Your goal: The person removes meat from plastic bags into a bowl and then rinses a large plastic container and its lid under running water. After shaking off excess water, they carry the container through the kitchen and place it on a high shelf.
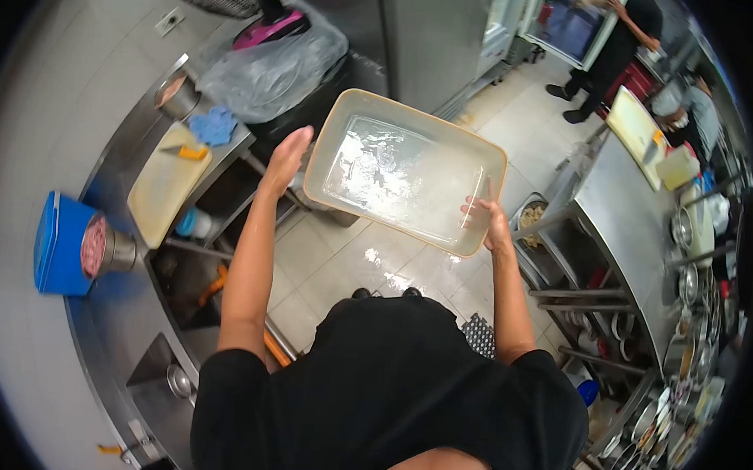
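Note:
A large translucent plastic tub (413, 174) with a yellowish rim is held out in front of me over the floor, its wet inside facing up and shining with reflections. My right hand (493, 225) grips its right end, with fingers showing at the end wall. At the opposite end, my left hand (287, 160) is beside the left rim, fingers stretched out and nothing in them.
On the left counter lie a cutting board (169, 184) with a yellow-handled knife (187, 152), a blue cloth (213, 125) and a metal container of minced meat (107, 248). A bagged bin (275, 67) stands ahead. Right is a steel table (621, 212); two people work beyond.

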A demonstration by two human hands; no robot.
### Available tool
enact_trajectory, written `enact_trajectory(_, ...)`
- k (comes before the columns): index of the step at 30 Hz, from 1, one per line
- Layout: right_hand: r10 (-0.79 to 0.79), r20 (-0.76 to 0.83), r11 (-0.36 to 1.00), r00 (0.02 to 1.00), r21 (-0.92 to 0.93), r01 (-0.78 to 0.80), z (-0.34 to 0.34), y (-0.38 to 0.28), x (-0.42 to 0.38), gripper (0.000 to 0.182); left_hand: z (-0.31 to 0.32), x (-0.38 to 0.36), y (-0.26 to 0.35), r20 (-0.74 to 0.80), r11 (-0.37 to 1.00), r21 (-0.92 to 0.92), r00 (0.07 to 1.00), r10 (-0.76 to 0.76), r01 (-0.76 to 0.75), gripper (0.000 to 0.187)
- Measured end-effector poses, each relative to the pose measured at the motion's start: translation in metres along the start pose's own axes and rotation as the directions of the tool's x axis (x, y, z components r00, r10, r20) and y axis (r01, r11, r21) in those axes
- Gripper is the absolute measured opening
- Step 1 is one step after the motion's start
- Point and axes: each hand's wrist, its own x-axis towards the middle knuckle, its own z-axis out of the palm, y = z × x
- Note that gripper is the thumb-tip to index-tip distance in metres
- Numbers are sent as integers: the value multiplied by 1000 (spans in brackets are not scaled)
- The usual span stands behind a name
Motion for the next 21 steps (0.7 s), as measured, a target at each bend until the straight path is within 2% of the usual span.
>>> enact_trajectory(1, 15, 40, 1000, 999, -7, -15, 4, 1, 2, 45, -7, 12, 0, 156, 997, -29, 985, -69, 75, 62)
enact_trajectory(2, 34, 84, 999, 996, -10, -33, 5, 7, 5, 53, -8, 18, -2, 188, 999, -11, 981, -49, 52, 59)
enact_trajectory(3, 46, 98, 999, 994, -15, -45, 13, 7, 4, 53, -8, 21, -4, 225, 1000, 7, 974, -26, 25, 55)
enact_trajectory(4, 49, 144, 998, 988, -44, -43, 20, 6, 2, 58, -13, 21, -5, 212, 1000, 6, 977, -32, 31, 55)
enact_trajectory(6, 56, 193, 997, 980, -67, -44, 28, 8, 3, 62, -22, 21, -6, 228, 958, -123, 947, -226, 259, 43)
enact_trajectory(7, 76, 209, 996, 975, -66, -64, 28, 12, 6, 66, -26, 20, -7, 224, 958, -118, 947, -229, 260, 43)
enact_trajectory(9, 94, 218, 995, 971, -61, -82, 34, 13, 4, 70, -33, 17, -12, 302, 966, -164, 943, -143, 200, 34)
enact_trajectory(12, 105, 207, 993, 973, -70, -93, 32, 16, 4, 62, -35, 11, -11, 276, 959, -202, 951, -141, 201, 30)
enact_trajectory(14, 212, 245, 974, 946, 28, -226, 15, 26, 20, 53, -41, 15, -21, 337, 968, -199, 938, -79, 153, 28)
enact_trajectory(15, 168, 266, 984, 949, 10, -177, 17, 21, 19, 50, -43, 11, -15, 367, 963, -227, 929, -53, 145, 28)
enact_trajectory(16, 112, 275, 993, 955, -8, -114, 19, 19, 10, 47, -37, -1, 0, 358, 951, -275, 933, -31, 137, 31)
enact_trajectory(17, 166, 315, 985, 934, -10, -171, -2, 34, 27, 48, -37, -2, 4, 368, 947, -290, 930, -22, 138, 39)
enact_trajectory(18, 96, 283, 994, 954, 21, -107, 5, 30, 16, 47, -31, 0, 7, 361, 934, -336, 933, 8, 122, 45)
enact_trajectory(19, 110, 282, 992, 953, 31, -124, 7, 30, 13, 47, -36, 11, -2, 362, 949, -304, 932, 36, 82, 49)
enact_trajectory(21, 137, 260, 990, 956, 9, -144, 13, 30, 11, 49, -30, 15, 6, 384, 932, -361, 915, 124, 25, 50)
